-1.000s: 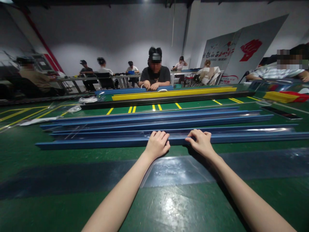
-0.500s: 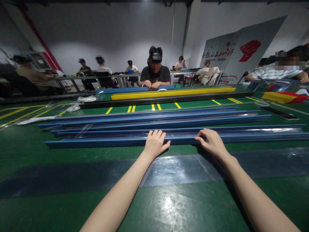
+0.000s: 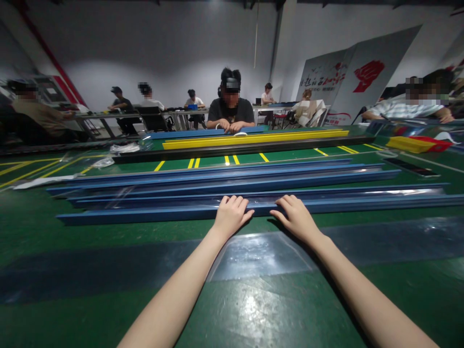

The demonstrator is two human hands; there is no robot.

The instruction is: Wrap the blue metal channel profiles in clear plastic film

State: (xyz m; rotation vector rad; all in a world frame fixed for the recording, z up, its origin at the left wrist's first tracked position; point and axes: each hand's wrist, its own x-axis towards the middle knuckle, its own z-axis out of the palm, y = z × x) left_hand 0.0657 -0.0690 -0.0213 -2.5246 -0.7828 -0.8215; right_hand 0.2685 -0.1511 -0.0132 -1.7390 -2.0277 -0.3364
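The nearest blue rail (image 3: 145, 215) runs left to right, trough up, on the green table (image 3: 253, 309) beyond a clear strip (image 3: 253, 253). Left hand (image 3: 231, 215) and right hand (image 3: 296, 217) rest over its near edge, fingers bent, thumbs spread — whether gripping, I cannot tell. People (image 3: 239, 112) sit before a grey wall (image 3: 145, 43).

near channel (image 3: 261, 210): plain blue | clear strip (image 3: 259, 256) nearest: grey-blue sheen, white glare | tabletop (image 3: 250, 314): green, yellow lines (image 3: 264, 157) farther off | far rails: yellow rail (image 3: 258, 139), black rail (image 3: 242, 149) | right: yellow tray (image 3: 409, 144), red tray (image 3: 437, 145), white-and-pale-blue checked shirt (image 3: 398, 111) | far right: grey panel (image 3: 395, 58), red fist emblem (image 3: 369, 76)
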